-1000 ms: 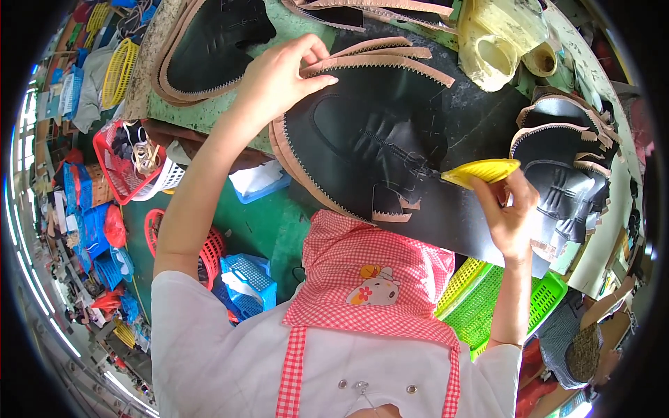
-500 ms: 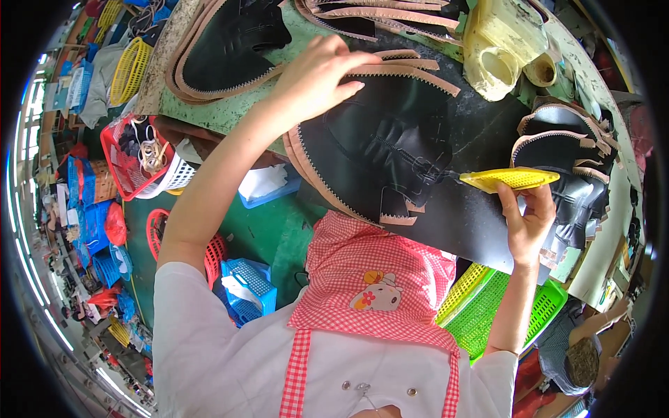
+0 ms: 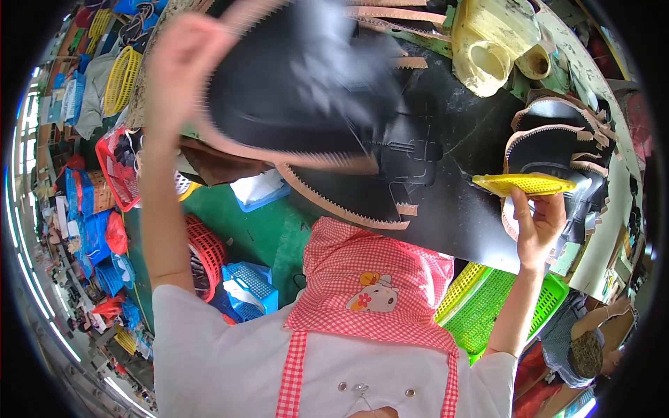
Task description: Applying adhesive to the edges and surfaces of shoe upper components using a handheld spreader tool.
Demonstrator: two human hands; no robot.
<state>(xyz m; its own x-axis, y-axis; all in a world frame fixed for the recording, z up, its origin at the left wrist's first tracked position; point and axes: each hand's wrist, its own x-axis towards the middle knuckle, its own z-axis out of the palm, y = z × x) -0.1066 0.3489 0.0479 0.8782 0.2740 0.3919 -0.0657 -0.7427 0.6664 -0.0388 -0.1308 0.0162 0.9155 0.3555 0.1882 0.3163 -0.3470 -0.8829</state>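
Observation:
My left hand [image 3: 188, 59], smeared by motion, grips the edge of a black leather shoe-upper piece [image 3: 279, 97] with a tan, zigzag-cut border. That piece is raised and blurred at the upper left. Another black piece [image 3: 334, 191] of the same kind lies beneath it on the dark work surface, partly covered. In my right hand [image 3: 540, 226], fingers pinch a flat, tapered yellow tool [image 3: 524, 184] with a perforated surface and a thin dark tip pointing left. It hovers over the right part of the dark sheet [image 3: 467, 209].
More black pieces with tan borders [image 3: 557, 143] are stacked at the right. A smeared, cream-coloured container [image 3: 491, 49] stands at the back. Below the table are a green basket [image 3: 488, 317], a blue basket [image 3: 251, 285] and red baskets [image 3: 205, 254]. Another person [image 3: 582, 341] is at the lower right.
My left hand has lifted the top black piece and swung it to the left, uncovering a similar piece beneath. My right hand has shifted slightly right with the yellow tool.

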